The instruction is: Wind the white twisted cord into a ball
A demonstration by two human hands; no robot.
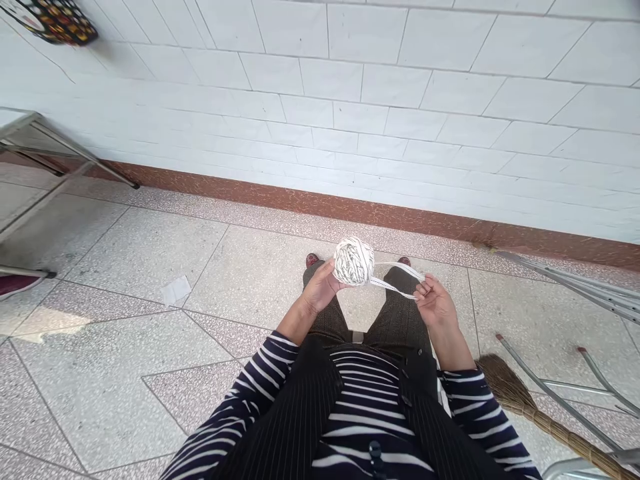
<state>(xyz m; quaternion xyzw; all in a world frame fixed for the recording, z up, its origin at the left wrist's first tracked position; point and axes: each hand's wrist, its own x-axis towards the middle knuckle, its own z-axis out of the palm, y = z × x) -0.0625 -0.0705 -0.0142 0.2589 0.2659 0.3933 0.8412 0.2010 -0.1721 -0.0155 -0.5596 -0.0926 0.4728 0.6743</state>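
Observation:
A ball of white yarn, flecked with dark lines, rests in my left hand, whose fingers curl round its lower left side. From the ball's right side white strands run in a loop across to my right hand. The fingers of that hand are pinched on the strands, held a little above my right knee. Both hands are in front of my lap, apart from each other, with the ball between them.
A metal-framed table stands at the left, near a dark red shoe. White paper lies on the tiled floor. At the right are a straw broom, metal chair legs and folded metal poles. A tiled wall rises ahead.

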